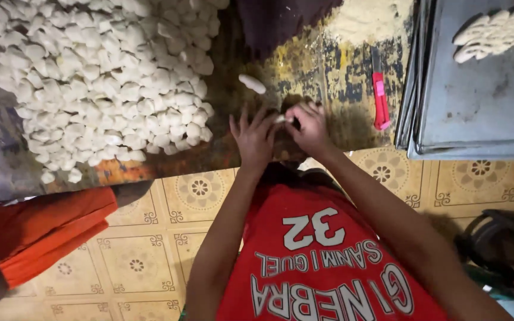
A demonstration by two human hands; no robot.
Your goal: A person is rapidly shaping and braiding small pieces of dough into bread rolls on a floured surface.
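My left hand (pixel 255 135) and my right hand (pixel 308 126) meet at the near edge of a worn, stained table (pixel 304 65). Between their fingertips is a small piece of white dough (pixel 281 119), pinched by both. A rolled dough piece (pixel 251 83) lies on the table just beyond my hands. A big heap of small white dough lumps (pixel 96 77) covers the table's left side, close to my left hand.
A red utility knife (pixel 381 98) lies right of my hands. Stacked metal baking trays (pixel 477 107) at right carry shaped dough pieces (pixel 492 32). Flour (pixel 367 18) is spread at the far edge. An orange-sleeved person (pixel 43 229) sits at left over patterned floor tiles (pixel 150 249).
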